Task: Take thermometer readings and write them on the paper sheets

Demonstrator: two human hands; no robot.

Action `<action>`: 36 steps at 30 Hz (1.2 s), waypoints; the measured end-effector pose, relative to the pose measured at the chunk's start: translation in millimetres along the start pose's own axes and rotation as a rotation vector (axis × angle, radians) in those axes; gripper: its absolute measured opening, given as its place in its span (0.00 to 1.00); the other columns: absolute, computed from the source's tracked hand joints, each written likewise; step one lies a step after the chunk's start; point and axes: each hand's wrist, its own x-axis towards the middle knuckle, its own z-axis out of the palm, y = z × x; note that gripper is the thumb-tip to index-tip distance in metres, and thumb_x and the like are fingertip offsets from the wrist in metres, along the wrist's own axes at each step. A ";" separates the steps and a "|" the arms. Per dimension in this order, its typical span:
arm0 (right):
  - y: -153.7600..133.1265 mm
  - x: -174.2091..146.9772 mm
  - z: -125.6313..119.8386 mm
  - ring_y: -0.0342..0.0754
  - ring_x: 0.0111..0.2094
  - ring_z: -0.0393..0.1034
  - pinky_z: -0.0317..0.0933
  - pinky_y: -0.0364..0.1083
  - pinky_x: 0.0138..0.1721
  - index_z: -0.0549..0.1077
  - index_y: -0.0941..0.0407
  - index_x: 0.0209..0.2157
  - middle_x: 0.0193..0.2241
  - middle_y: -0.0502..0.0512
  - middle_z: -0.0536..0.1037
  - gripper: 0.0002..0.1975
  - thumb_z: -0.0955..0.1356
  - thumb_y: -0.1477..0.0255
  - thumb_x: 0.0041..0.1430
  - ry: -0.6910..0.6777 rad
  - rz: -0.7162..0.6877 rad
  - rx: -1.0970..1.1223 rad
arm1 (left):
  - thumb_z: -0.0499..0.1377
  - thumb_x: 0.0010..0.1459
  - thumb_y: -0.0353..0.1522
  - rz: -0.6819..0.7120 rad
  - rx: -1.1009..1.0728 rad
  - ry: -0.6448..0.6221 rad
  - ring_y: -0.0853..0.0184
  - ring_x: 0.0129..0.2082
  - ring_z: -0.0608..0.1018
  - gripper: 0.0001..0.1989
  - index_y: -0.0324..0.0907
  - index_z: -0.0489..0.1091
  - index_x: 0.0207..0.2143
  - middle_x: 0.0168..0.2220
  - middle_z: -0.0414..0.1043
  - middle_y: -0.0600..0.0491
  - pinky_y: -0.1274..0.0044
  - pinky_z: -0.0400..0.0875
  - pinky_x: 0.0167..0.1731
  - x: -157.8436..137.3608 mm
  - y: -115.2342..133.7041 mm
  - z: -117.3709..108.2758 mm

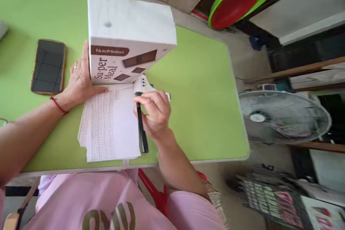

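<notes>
On the green table (205, 90) there lay one stack of papers (109, 125), one white box (126, 36), one phone (49, 66) and one small white-and-blue tool (142, 84). The papers sat near the table's front edge, their top sheet covered in rows of fine print, with the box standing just behind them and touching their far edge. The phone lay face up, well to the left of the box.

The left hand (79, 81) rested flat, palm down, fingers loosely spread and holding nothing; it pressed the papers' upper left corner and lay against the box's side. A ring showed on one finger and a red cord on the wrist.

The right hand (156, 113) was curled shut around one black pen (141, 125), whose barrel pointed back toward the person, over the sheet's right edge. The white tool lay just beyond the knuckles, by the box's corner.
</notes>
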 end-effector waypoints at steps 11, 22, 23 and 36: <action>-6.4 -5.5 -9.5 0.50 0.38 0.60 0.54 0.51 0.42 0.78 0.56 0.28 0.30 0.54 0.75 0.14 0.68 0.85 0.64 -0.376 -0.062 -0.207 | 0.70 0.59 0.53 0.134 -0.119 0.062 0.33 0.77 0.55 0.47 0.47 0.55 0.72 0.73 0.57 0.38 0.42 0.49 0.75 0.0 -11.4 2.8; 2.0 -11.7 -3.0 0.54 0.42 0.69 0.62 0.54 0.46 0.83 0.54 0.45 0.37 0.57 0.79 0.19 0.65 0.86 0.62 -0.335 0.141 -0.158 | 0.70 0.56 0.63 0.097 -0.238 0.064 0.32 0.73 0.63 0.56 0.47 0.52 0.74 0.71 0.61 0.37 0.43 0.54 0.74 0.0 -14.2 -3.0; 6.4 -12.4 -2.5 0.56 0.44 0.70 0.63 0.56 0.49 0.83 0.54 0.47 0.39 0.58 0.79 0.20 0.65 0.85 0.61 -0.303 0.210 -0.192 | 0.70 0.56 0.64 0.098 -0.255 0.070 0.33 0.73 0.64 0.58 0.46 0.50 0.75 0.70 0.64 0.37 0.44 0.56 0.73 -0.6 -13.1 -4.7; 54.5 -13.7 4.0 0.67 0.51 0.76 0.72 0.66 0.56 0.77 0.61 0.57 0.49 0.71 0.82 0.29 0.70 0.70 0.52 -0.350 0.827 -0.039 | 0.61 0.61 0.69 0.015 -0.334 0.129 0.36 0.58 0.80 0.62 0.45 0.39 0.79 0.56 0.77 0.36 0.48 0.76 0.57 -3.8 -12.5 -5.7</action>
